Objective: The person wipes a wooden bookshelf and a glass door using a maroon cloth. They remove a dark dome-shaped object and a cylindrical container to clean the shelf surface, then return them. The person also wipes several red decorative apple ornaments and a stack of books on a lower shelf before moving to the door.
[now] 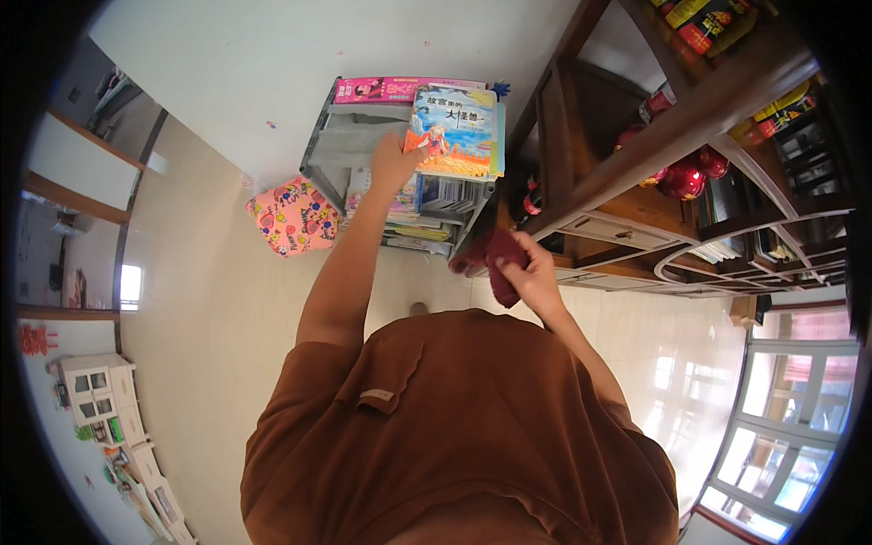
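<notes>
My left hand [395, 165] grips the lower left edge of a children's picture book [455, 129], its thumb on the illustrated cover. The book lies on the right part of a small grey shelf rack's top [361, 146], and other book edges show under its right side. In my right hand [538, 276] is a bunched dark red cloth [505, 266], held in front of the rack's right corner. A pink box [381, 88] with printed writing lies along the back of the top, against the wall. Lower shelves hold stacked books [426, 231].
A pink patterned cushion or bag [296, 218] sits on the tiled floor [218, 286] left of the rack. At right, a dark wooden display cabinet [599, 184] stands close, bearing shiny red ornaments [681, 178] and a drawer [616, 231]. A white cabinet [102, 395] stands far left.
</notes>
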Available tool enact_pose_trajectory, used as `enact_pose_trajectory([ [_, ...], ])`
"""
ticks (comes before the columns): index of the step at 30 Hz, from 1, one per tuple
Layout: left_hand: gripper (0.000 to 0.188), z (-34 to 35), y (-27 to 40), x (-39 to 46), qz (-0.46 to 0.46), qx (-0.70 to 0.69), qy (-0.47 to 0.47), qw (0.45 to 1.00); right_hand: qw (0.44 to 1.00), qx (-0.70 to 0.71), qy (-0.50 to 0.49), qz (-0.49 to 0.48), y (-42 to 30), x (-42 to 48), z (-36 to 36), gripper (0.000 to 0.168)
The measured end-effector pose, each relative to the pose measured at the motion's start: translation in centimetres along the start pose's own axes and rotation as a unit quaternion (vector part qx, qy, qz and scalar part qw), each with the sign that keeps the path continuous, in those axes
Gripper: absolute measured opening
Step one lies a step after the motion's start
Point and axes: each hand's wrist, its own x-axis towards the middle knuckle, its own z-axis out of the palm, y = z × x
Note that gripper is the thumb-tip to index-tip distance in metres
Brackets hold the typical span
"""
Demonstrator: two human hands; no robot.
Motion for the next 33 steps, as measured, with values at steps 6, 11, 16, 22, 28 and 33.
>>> enact_pose_trajectory([
  [6, 0.035, -0.8, 3.3, -4.6, -0.127, -0.201, -0.024, 0.971, 0.984, -0.053, 0.138, -0.096, -3.7, 5.7, 1.8, 0.039],
  [11, 0.026, -1.4, 4.4, -6.0, -0.144, -0.317, -0.106, 0.931, 0.913, -0.300, 0.061, -0.271, -6.6, 12.2, 7.2, 0.054],
  [16, 0.031, -1.5, 4.5, -8.0, -0.163, -0.354, -0.070, 0.918, 0.867, -0.386, -0.008, -0.314, -1.7, 19.2, 9.5, 0.052],
  [22, 0.039, -3.0, 3.3, -9.1, -0.153, -0.387, -0.046, 0.908, 0.834, -0.495, 0.091, -0.227, -1.0, 22.9, 3.6, 0.051],
  [28, 0.039, -9.4, 2.4, -4.6, -0.086, -0.373, -0.016, 0.924, 0.866, -0.404, 0.108, -0.273, -1.6, 17.9, 0.9, 0.053],
  [33, 0.035, -14.2, 0.9, 1.6, -0.123, -0.331, -0.025, 0.935, 0.891, -0.364, 0.062, -0.263, -2.1, 14.0, 1.0, 0.057],
])
